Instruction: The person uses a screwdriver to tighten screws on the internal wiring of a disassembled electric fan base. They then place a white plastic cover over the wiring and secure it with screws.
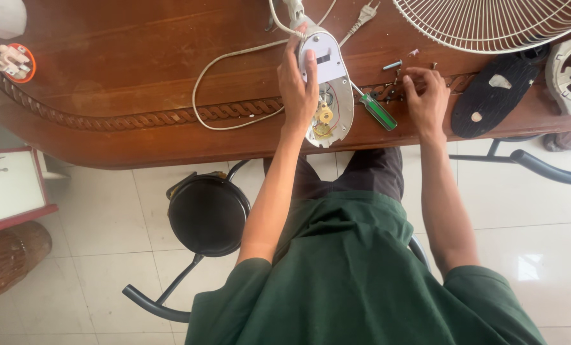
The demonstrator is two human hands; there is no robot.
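Two bare hands work at the near edge of a dark wooden table point(138, 57). The left hand point(298, 86) lies on a white oval fan housing point(331, 83), fingers nearly straight and close together, the fingertips reaching toward its far end and the thumb along its left side; it presses and steadies the housing rather than wrapping round it. The housing lies open side up, showing one yellow gear and thin red wiring near its near end, which overhangs the table edge slightly.

The right hand point(426, 96) rests on the table well apart from the housing, fingers curled down and loosely bunched over a scatter of small screws point(393, 64) (too small and partly hidden to count exactly; at least three show). Whether the fingertips pinch one, I cannot tell.

Between the hands lies one screwdriver point(376, 110) with a green handle, its shaft pointing toward the housing. One white power cord point(225, 89) loops across the table to a plug point(362, 14) at the far edge. To the right lie one black oval plate point(493, 96), one white wire fan grille point(490, 22), and one grey motor casing point(570, 73). Below the table stands one black round stool point(207, 214).
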